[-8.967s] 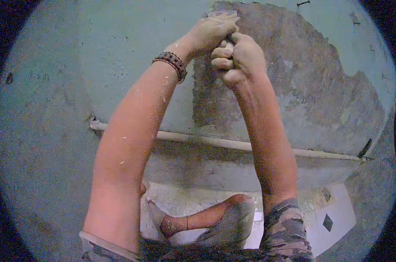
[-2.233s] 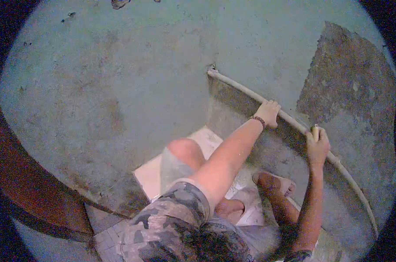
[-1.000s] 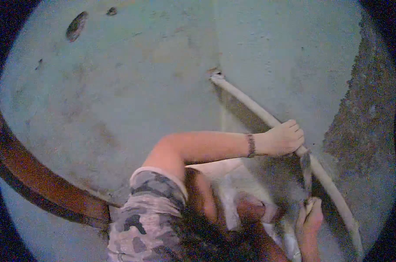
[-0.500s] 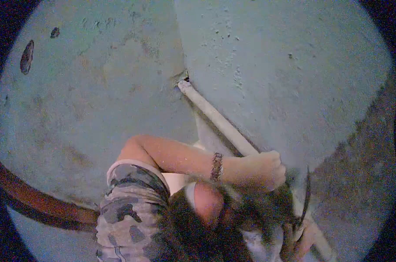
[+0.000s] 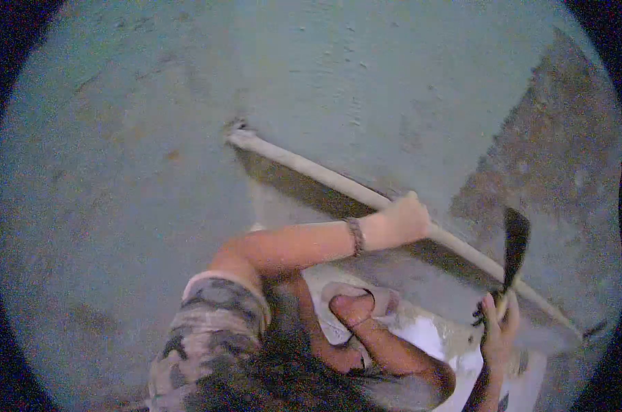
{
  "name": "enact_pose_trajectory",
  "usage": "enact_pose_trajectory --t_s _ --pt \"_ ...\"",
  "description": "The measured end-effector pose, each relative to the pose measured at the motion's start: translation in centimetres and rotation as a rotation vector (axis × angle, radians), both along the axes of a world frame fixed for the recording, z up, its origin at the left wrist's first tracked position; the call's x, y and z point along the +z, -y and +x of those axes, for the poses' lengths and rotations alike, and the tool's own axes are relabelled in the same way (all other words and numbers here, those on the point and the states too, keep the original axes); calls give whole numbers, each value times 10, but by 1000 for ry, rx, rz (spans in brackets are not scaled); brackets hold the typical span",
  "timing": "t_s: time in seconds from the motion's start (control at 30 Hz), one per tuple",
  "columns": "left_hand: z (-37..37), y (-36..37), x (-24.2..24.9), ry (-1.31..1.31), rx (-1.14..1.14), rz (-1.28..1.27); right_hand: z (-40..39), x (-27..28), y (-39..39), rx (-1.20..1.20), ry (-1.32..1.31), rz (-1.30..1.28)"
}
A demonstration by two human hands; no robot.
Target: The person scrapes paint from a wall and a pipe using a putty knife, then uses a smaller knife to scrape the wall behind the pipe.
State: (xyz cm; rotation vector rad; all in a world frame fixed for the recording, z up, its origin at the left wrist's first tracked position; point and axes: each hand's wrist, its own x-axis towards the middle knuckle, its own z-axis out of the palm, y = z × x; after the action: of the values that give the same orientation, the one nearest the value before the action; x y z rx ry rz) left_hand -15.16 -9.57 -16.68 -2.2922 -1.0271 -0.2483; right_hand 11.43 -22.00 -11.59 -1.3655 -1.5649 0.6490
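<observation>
A long pale pole (image 5: pixel 318 173) slants across the view, its upper end near a small hole in the wall. My left hand (image 5: pixel 401 221), with a bracelet at the wrist, is closed round the pole at about its middle. At the lower right, my right hand (image 5: pixel 498 329) holds a tool with a dark, flat, flared head (image 5: pixel 515 240) and a light handle. The head points up and overlaps the pole. Something small and dark shows beside the right fingers; I cannot make it out.
Worn blue-green wall (image 5: pixel 366 89) fills the upper view, with a rough brown patch (image 5: pixel 555 137) at right. Bare legs (image 5: pixel 393 350) are folded below the pole, near a whitish, stained surface (image 5: pixel 428 333). Dark hair (image 5: pixel 277 378) covers part of the bottom.
The view has shifted, and the pole lies at a flatter slant. My right hand and the dark tool show more fully, farther right. My left hand still grips the pole.
</observation>
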Motion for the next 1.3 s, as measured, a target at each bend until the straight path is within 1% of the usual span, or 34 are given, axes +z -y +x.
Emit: enact_pose_trajectory --t_s 0.03,0.07,0.1,0.13,0.23,0.27,0.3,0.33,0.4,0.43,0.47,0.53,0.57,0.6,0.63,0.67,0.7,0.73,0.77,0.8,0.83,0.87,0.9,0.93,0.97,1.0,1.03,1.07,1.1,1.13,1.17,1.2,1.27,1.3 --pt "2 -1 -2 18 12 -32 -10 3 4 -25 85 -9" --pt "1 -2 -8 60 -4 39 -18 1 2 -59 168 -28" --pt "-4 -5 -13 102 -23 104 -23 -5 -5 -12 202 12" --pt "-7 -5 -12 124 -27 84 -26 -9 -12 43 238 48" --pt "-13 -2 -13 174 -35 92 -48 0 -22 -20 164 -41" --pt "-12 -1 -14 179 -72 91 -55 6 -23 -5 10 -31" --pt "-11 -1 -17 188 -31 150 -61 9 -24 16 -145 -15" --pt "-13 0 -20 197 16 209 -68 11 -24 -10 -145 -11" --pt "-16 1 -23 244 -10 209 -76 9 -23 -58 -465 31" --pt "-16 2 -23 293 -7 212 -79 7 -20 -95 -534 21" --pt "-19 5 -22 294 -25 200 -83 -1 -16 -117 -535 17" --pt "-21 6 -27 325 8 241 -85 -41 -15 -119 -741 64" --pt "-24 9 -26 325 2 235 -88 -64 -15 -131 -708 70" --pt "-28 14 -24 459 -14 152 -93 -86 -16 -140 -675 73" --pt "-29 19 -27 592 -28 62 -99 -104 -13 -93 -735 -10" --pt "-25 23 -33 587 -28 51 -103 -115 -12 -45 -800 -93" --pt "-22 28 -40 750 -115 119 -109 -122 -13 -53 -805 -102" --pt "-21 35 -50 914 -201 186 -115 -129 -15 3 -787 -90" --pt "-12 43 -62 907 -199 176 -116 -135 -17 63 -770 -78" --pt "3 52 -75 1043 -306 74 -112 -145 -22 62 -776 -81" --pt "17 57 -82 1178 -412 -25 -107 -158 -28 62 -705 -28" --pt "28 60 -82 1177 -403 -25 -104 -160 -32 63 -631 21" --pt "37 61 -82 1435 -316 -419 -101 -158 -32 68 -631 15" --pt "46 62 -80 1666 -207 -828 -100 -143 -28 112 -683 -71" --pt "54 58 -78 1673 -196 -825 -97 -134 -27 154 -733 -158" --pt "63 50 -74 1745 -284 -922 -91 -133 -30 163 -729 -165" --pt "71 43 -71 1813 -373 -1018 -84 -134 -32 113 -570 -156" --pt "79 40 -68 1821 -358 -1007 -81 -132 -34 67 -414 -146" --pt "87 36 -65 1990 -383 -1170 -79 -127 -35 81 -418 -149" --pt "93 31 -62 2153 -413 -1339 -79 -118 -35 60 -402 -212" --pt "96 30 -55 2148 -381 -1395 -78 -110 -33 38 -383 -279" --pt "95 29 -49 2157 -369 -1387 -78 -104 -36 47 -383 -288" --pt "95 30 -41 2201 -327 -1569 -76 -96 -41 39 -279 -116" --pt "100 30 -45 2215 -316 -1561 -69 -97 -41 49 -276 -126"
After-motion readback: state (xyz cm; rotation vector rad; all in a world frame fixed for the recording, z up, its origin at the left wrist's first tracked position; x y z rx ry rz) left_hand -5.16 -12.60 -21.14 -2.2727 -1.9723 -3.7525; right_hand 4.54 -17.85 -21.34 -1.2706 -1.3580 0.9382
